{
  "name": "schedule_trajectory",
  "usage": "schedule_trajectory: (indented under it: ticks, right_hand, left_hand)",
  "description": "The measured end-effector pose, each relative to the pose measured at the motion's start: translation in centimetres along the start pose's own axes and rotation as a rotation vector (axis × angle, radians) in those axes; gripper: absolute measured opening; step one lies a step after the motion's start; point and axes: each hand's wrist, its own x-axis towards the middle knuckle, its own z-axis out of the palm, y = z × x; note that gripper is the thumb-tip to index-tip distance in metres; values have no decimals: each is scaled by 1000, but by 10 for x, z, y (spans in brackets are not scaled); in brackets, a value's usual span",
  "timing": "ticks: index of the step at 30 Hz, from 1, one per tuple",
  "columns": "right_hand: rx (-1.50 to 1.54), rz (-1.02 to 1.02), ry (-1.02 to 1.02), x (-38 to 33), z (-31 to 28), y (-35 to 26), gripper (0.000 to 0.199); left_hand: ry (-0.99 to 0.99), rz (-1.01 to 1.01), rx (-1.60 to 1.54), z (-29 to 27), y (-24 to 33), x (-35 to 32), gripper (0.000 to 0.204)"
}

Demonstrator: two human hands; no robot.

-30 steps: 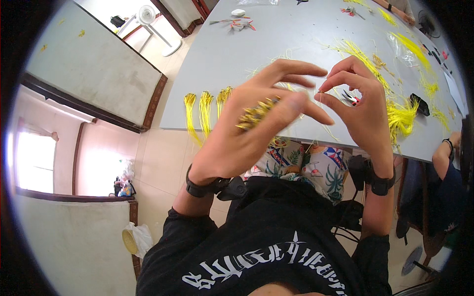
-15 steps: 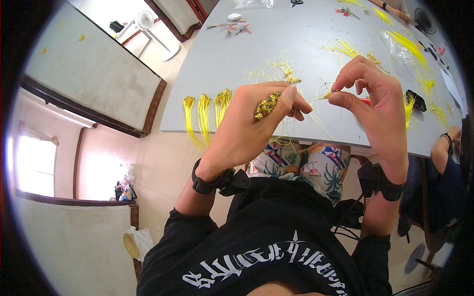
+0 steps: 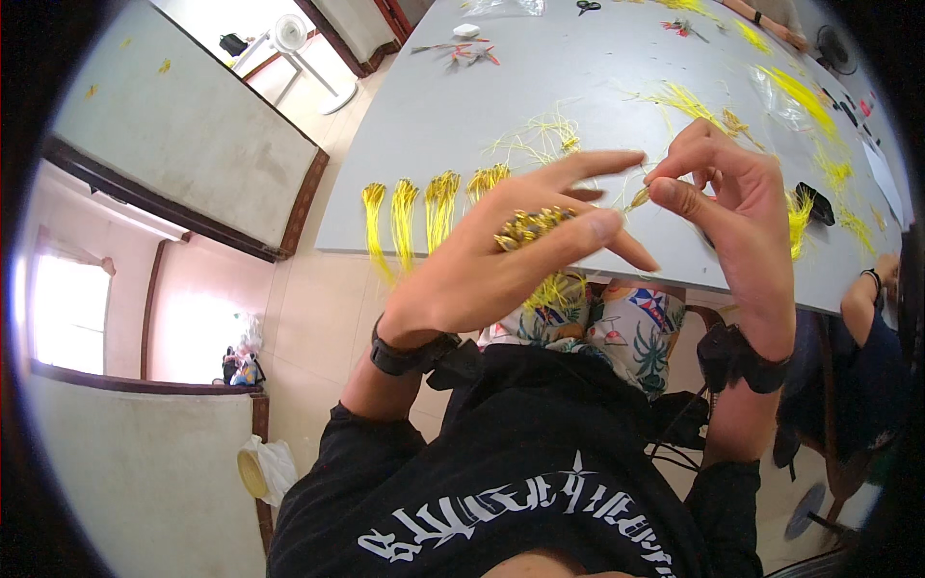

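Note:
My left hand (image 3: 501,265) is raised over the near edge of the grey table (image 3: 434,116). It pinches a bundle of thin yellow strands with golden tips (image 3: 528,227) between thumb and fingers, and the strands hang down below the palm. My right hand (image 3: 737,207) is just to the right, thumb and forefinger closed on a single small golden-tipped strand (image 3: 640,197) close to the left fingertips.
Several finished yellow bunches (image 3: 405,217) lie in a row along the table's near left edge. Loose yellow strands (image 3: 674,96) and piles (image 3: 805,96) are scattered across the table, with scissors (image 3: 588,8) at the far end. Another person's arm (image 3: 862,308) rests at the right.
Both hands have shifted a little over the table. My right hand has brought a single strand close to the left fingertips, and the left fingers have spread wider.

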Motion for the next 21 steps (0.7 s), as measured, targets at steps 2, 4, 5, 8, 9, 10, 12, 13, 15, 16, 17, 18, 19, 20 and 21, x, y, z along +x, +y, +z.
schedule_trajectory:
  ticks: [2,4,5,8,9,10,12,13,15,16,17,18,19,20,21]
  right_hand:
    - [-19,-31,-10,-2,5,0,12]
    - [-2,-17,-15,-3,8,-1,12]
    - [10,-2,-16,-3,8,-2,11]
    - [-20,-15,-4,-3,6,-5,9]
    - [-21,-14,-1,-3,6,-6,9]
    - [-22,-8,-3,-4,6,-7,9]
    - [-24,-1,-5,-4,6,-9,8]
    - [5,17,19,-5,5,-9,9]
    - [35,35,41,-5,1,-7,9]
    - [-30,2,66,-4,-3,-7,9]
    - [-96,-30,90,-5,-7,-7,9]
    - [-96,-30,87,-6,-12,-8,9]
    - [-103,-51,120,-7,-16,-10,9]
    - [-106,-49,147,-9,-21,-13,9]
    - [-110,-72,151,-12,-25,-18,9]
  left_hand:
    - [-20,13,-83,8,0,1,42]
    - [-22,-26,-123,13,-2,3,41]
    - [-30,-61,-165,15,-3,4,42]
    - [-2,-13,-136,18,-5,6,42]
    - [-18,-10,-106,17,-5,6,43]
    - [-21,-10,-107,17,-5,5,43]
    - [-52,-72,-118,16,-3,4,44]
    - [-46,-80,-106,16,-3,4,44]
    - [-55,-61,-110,16,-3,4,45]
    - [-52,-60,-107,17,-3,4,45]
    - [-40,-89,-148,17,-3,4,46]
    - [-32,-119,-193,18,-3,3,46]
    - [-25,-120,-190,18,-3,3,46]
    - [-32,-134,-194,18,-3,3,46]
    - [-43,-160,-194,18,-4,2,47]
